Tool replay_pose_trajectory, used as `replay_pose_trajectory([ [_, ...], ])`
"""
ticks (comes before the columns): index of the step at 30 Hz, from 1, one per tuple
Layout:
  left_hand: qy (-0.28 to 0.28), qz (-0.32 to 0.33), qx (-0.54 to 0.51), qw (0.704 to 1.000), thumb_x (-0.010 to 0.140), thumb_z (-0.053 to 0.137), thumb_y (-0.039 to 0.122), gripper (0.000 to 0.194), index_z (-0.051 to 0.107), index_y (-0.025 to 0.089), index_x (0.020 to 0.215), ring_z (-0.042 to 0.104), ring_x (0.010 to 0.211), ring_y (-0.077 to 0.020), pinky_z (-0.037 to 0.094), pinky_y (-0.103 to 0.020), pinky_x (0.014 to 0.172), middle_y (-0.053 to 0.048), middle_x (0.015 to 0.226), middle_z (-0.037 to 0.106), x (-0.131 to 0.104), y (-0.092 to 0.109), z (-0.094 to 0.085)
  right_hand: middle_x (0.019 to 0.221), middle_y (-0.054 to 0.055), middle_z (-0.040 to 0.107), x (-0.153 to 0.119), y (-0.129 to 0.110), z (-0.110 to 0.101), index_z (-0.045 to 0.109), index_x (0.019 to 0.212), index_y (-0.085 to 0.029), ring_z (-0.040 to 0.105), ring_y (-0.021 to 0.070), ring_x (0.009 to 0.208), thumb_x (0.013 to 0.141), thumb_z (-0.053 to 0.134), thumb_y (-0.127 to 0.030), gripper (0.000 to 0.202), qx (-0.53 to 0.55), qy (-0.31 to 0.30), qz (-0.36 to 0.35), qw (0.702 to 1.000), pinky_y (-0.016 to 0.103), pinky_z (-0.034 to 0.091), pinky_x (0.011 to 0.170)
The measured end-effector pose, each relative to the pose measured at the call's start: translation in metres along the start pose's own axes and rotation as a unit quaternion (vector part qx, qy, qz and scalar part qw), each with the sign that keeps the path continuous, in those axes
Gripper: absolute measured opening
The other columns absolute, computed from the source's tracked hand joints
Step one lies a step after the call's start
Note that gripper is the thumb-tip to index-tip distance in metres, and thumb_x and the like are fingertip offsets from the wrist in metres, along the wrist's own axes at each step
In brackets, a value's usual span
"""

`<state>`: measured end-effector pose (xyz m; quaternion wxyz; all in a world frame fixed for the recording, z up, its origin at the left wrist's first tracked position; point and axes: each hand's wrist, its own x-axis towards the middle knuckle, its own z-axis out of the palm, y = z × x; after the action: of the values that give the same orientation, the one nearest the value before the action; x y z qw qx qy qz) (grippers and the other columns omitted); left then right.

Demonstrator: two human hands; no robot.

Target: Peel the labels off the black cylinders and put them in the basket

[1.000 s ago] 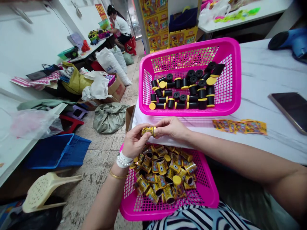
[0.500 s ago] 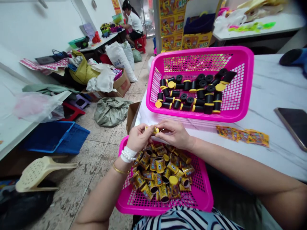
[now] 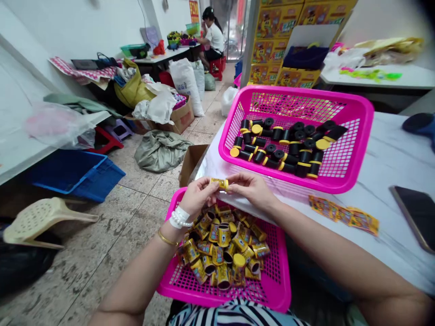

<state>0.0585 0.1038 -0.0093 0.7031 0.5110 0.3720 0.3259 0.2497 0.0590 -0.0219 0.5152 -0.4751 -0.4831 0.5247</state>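
Between my two hands, above the near basket, is a small cylindrical container [image 3: 219,184] with a yellow printed label. My left hand [image 3: 197,195] grips its left end, the fingers closed round it. The thumb and fingers of my right hand [image 3: 250,189] pinch its yellow right end. Under my hands a pink basket [image 3: 278,283] holds a heap of similar labelled containers [image 3: 223,236], several with dark open ends. On the table, a second pink basket [image 3: 362,145] contains plain black cylinders [image 3: 305,156] with yellow caps.
Flat printed yellow labels [image 3: 343,215] lie on the white marbled table [image 3: 384,167], beside a phone [image 3: 413,215]. On the floor to the left are a cream stool [image 3: 36,217], a blue crate [image 3: 78,174] and sacks [image 3: 185,81]. A person [image 3: 214,38] sits far back.
My view has shifted, so the room appears further right. The container between my hands shows more of its label now. Both hands stay on it.
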Motion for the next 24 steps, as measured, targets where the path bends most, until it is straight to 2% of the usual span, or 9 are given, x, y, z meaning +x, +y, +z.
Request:
replay_pose_trajectory([
  [3, 0.014, 0.010, 0.005, 1.000, 0.078, 0.076, 0.043, 0.032, 0.064, 0.013, 0.081, 0.048, 0.041, -0.0064, 0.035, -0.018, 0.042, 0.003, 0.053, 0.058, 0.003, -0.005, 0.002, 0.087, 0.005, 0.075, 0.000, -0.004, 0.001, 0.072, 0.090, -0.016, 0.071, 0.0167, 0.075, 0.067, 0.086, -0.033, 0.033, 0.019, 0.001, 0.018, 1.000, 0.033, 0.060, 0.075],
  [7, 0.016, 0.058, 0.010, 0.998, 0.077, 0.079, 0.033, 0.031, 0.067, 0.015, 0.099, 0.053, 0.051, -0.0068, 0.042, -0.019, 0.050, 0.002, 0.066, 0.063, 0.002, -0.008, 0.002, 0.089, 0.004, 0.075, 0.000, -0.004, 0.001, 0.071, 0.095, -0.017, 0.071, 0.0158, 0.073, 0.068, 0.085, -0.033, 0.034, 0.021, -0.001, 0.017, 1.000, 0.033, 0.060, 0.072],
  [9, 0.012, 0.064, 0.009, 0.998, 0.076, 0.079, 0.031, 0.034, 0.068, 0.015, 0.105, 0.054, 0.054, -0.0074, 0.044, -0.019, 0.052, 0.001, 0.070, 0.065, 0.000, -0.009, 0.002, 0.090, 0.004, 0.075, -0.001, -0.001, 0.002, 0.072, 0.095, -0.018, 0.071, 0.0163, 0.076, 0.071, 0.084, -0.032, 0.030, -0.001, 0.007, -0.029, 1.000, 0.033, 0.060, 0.074],
  [12, 0.022, 0.056, 0.005, 0.998, 0.078, 0.078, 0.031, 0.033, 0.069, 0.014, 0.105, 0.056, 0.057, -0.0086, 0.045, -0.021, 0.055, -0.001, 0.074, 0.067, -0.003, -0.011, 0.002, 0.094, 0.005, 0.074, -0.004, 0.002, 0.004, 0.074, 0.093, -0.019, 0.070, 0.0175, 0.084, 0.074, 0.082, -0.029, 0.022, -0.080, 0.026, -0.139, 0.987, 0.032, 0.060, 0.077],
  [14, 0.030, 0.075, 0.025, 0.996, 0.080, 0.076, 0.030, 0.030, 0.070, 0.014, 0.105, 0.059, 0.063, -0.0102, 0.048, -0.022, 0.060, -0.003, 0.081, 0.070, -0.004, -0.011, 0.004, 0.094, 0.005, 0.074, -0.007, 0.002, 0.006, 0.075, 0.093, -0.020, 0.070, 0.0177, 0.085, 0.074, 0.082, -0.028, 0.022, -0.110, 0.046, -0.168, 0.979, 0.032, 0.060, 0.076],
  [16, 0.032, 0.125, 0.069, 0.989, 0.082, 0.073, 0.029, 0.027, 0.072, 0.015, 0.105, 0.064, 0.073, -0.0133, 0.052, -0.025, 0.068, -0.006, 0.091, 0.073, -0.004, -0.010, 0.006, 0.092, 0.006, 0.075, -0.009, 0.000, 0.008, 0.076, 0.094, -0.019, 0.071, 0.0178, 0.081, 0.073, 0.083, -0.029, 0.025, -0.083, 0.063, -0.140, 0.985, 0.032, 0.061, 0.074],
  [20, 0.028, 0.248, 0.167, 0.954, 0.083, 0.071, 0.023, 0.018, 0.076, 0.017, 0.099, 0.066, 0.097, -0.0203, 0.051, -0.033, 0.091, -0.010, 0.103, 0.074, -0.003, -0.006, 0.008, 0.080, 0.005, 0.077, -0.009, -0.005, 0.010, 0.075, 0.089, -0.016, 0.072, 0.0168, 0.068, 0.067, 0.087, -0.032, 0.030, 0.026, 0.059, -0.015, 0.998, 0.032, 0.061, 0.068],
  [22, 0.017, 0.248, 0.169, 0.954, 0.083, 0.071, 0.023, 0.019, 0.075, 0.016, 0.099, 0.066, 0.100, -0.0210, 0.051, -0.033, 0.092, -0.010, 0.103, 0.073, -0.001, -0.006, 0.008, 0.075, 0.004, 0.075, -0.006, -0.006, 0.009, 0.074, 0.087, -0.015, 0.071, 0.0160, 0.064, 0.065, 0.088, -0.034, 0.032, 0.057, 0.048, 0.024, 0.997, 0.031, 0.061, 0.065],
  [24, 0.011, 0.196, 0.120, 0.973, 0.081, 0.074, 0.026, 0.029, 0.072, 0.016, 0.108, 0.067, 0.094, -0.0195, 0.053, -0.030, 0.084, -0.010, 0.104, 0.073, 0.001, -0.007, 0.006, 0.075, 0.003, 0.075, -0.002, -0.006, 0.006, 0.072, 0.086, -0.015, 0.071, 0.0153, 0.063, 0.065, 0.088, -0.033, 0.032, 0.075, 0.038, 0.028, 0.996, 0.030, 0.061, 0.065],
])
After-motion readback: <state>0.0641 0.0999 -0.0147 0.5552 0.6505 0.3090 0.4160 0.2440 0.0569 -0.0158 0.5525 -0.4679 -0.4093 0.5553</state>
